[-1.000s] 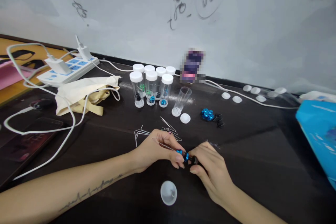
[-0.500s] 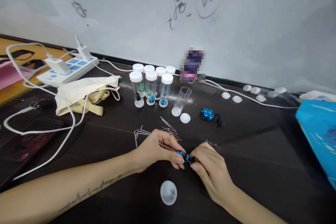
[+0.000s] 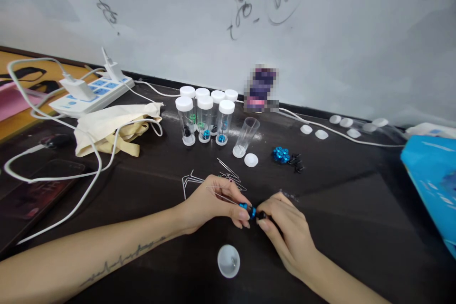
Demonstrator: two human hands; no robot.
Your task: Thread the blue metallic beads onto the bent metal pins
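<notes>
Between my two hands is a small blue and black part (image 3: 252, 212) on a thin metal wire. My left hand (image 3: 221, 202) pinches its blue end, and the wire runs back across the palm. At the black end, the thumb and fingers of my right hand (image 3: 285, 230) are closed. Bent metal rods (image 3: 194, 179) lie just behind my left hand. Below the hands stands a small translucent cup (image 3: 228, 261) with something small inside. Blue parts (image 3: 281, 154) and black screws (image 3: 296, 162) lie further back on the right.
Several capped clear tubes (image 3: 205, 118) stand at the back centre, beside an open tube (image 3: 246, 137) and a white cap (image 3: 251, 160). A phone (image 3: 261, 89) leans on the whiteboard. Cables, a power strip (image 3: 99, 95) and a cloth bag (image 3: 103, 128) occupy the left; a blue package (image 3: 431, 180) is right.
My right hand has shifted very slightly at the black end of the part. Otherwise the hands and objects hold their places.
</notes>
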